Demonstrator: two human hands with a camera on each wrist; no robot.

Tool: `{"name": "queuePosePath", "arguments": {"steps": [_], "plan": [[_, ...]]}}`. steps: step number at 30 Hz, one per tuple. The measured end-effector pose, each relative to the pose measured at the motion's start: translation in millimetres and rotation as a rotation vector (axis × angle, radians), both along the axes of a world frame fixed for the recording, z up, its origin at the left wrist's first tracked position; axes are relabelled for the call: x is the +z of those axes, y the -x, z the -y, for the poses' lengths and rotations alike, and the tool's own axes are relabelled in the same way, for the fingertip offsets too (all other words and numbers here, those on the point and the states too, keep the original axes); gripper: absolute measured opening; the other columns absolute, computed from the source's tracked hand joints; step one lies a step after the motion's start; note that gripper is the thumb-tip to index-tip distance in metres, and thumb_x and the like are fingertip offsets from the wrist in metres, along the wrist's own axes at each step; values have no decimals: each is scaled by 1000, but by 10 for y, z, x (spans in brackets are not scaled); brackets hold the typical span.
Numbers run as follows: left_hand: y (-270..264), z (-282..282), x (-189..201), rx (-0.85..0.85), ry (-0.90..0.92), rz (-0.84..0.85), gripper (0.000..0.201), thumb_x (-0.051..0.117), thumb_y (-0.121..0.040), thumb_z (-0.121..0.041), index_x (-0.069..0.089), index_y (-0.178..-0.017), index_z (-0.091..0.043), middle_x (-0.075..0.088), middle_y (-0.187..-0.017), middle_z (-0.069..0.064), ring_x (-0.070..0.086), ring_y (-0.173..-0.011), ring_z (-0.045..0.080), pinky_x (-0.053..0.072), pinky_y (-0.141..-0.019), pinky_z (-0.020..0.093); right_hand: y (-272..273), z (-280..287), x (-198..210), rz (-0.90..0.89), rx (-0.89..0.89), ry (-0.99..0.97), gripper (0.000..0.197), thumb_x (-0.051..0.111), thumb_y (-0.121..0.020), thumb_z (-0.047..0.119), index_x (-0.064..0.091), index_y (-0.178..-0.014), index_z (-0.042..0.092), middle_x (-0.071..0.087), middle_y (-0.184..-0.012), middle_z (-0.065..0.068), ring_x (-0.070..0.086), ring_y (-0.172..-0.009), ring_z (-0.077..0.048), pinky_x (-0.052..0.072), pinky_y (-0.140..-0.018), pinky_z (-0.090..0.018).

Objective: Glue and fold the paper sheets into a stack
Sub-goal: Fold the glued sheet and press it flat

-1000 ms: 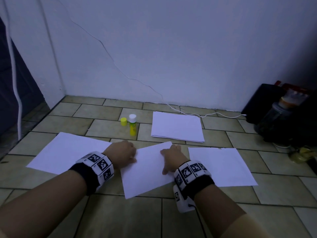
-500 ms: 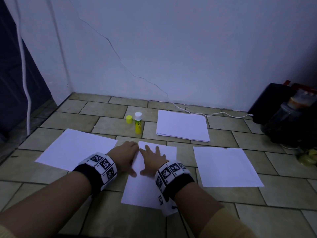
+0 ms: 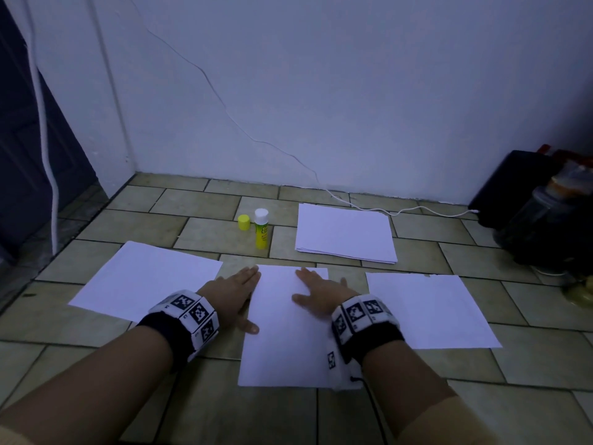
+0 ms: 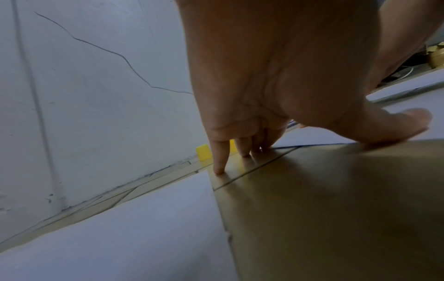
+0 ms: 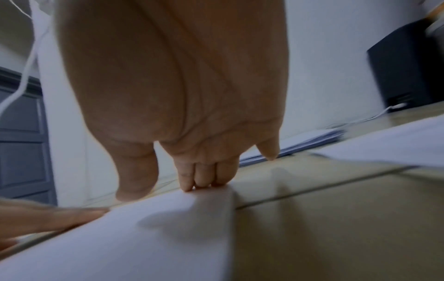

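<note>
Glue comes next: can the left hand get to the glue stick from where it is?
Probably yes. The left hand lies flat at the middle sheet's left edge, holding nothing. The uncapped glue stick stands upright just beyond it, with only bare floor tiles between. Its yellow cap sits alongside.

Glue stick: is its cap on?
No. The glue stick stands uncapped, white tip exposed, and the yellow cap sits on the floor tiles beside it.

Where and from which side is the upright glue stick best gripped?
Pinch the glue stick round its yellow body, below the white tip, coming from the near side or above. It stands upright and uncapped; its cap sits close on its left, so approaching from there is awkward.
</note>
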State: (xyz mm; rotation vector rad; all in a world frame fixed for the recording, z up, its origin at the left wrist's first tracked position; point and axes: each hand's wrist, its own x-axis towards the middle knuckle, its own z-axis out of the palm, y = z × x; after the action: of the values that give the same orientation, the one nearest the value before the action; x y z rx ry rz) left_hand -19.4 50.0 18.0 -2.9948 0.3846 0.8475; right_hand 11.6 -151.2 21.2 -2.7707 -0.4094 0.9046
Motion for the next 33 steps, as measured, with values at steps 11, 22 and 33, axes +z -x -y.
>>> {"name": "queuePosePath", "arguments": {"steps": [11,22,33], "plan": [[-102,0,181,19,7,181,45,56,-90,-51,59,-120,-18,54,-131,1,50,-123,20,44,-98,36,37,-137,122,233,-78,202,66,69,-84,31,36,-136,8,37,-140,-11,29,-135,-29,38,-102,-42],[58,143,119,-10,7,151,72,79,-76,-29,43,-135,-10,41,-137,9,40,-128,23,38,-104,30,393,-821,-111,134,-86,12,63,54,-94,26,22,-146,13,7,-158,-10,6,-145,-29,23,-112,-51],[125,-33,-74,-17,-128,34,114,51,-81,-71,-12,-152,-8,-16,-160,7,-11,-148,19,3,-118,51,149,-411,8,15,136,9,64,36,-98,20,4,-153,21,-6,-161,8,-2,-147,-7,-9,-116,-51]]}}
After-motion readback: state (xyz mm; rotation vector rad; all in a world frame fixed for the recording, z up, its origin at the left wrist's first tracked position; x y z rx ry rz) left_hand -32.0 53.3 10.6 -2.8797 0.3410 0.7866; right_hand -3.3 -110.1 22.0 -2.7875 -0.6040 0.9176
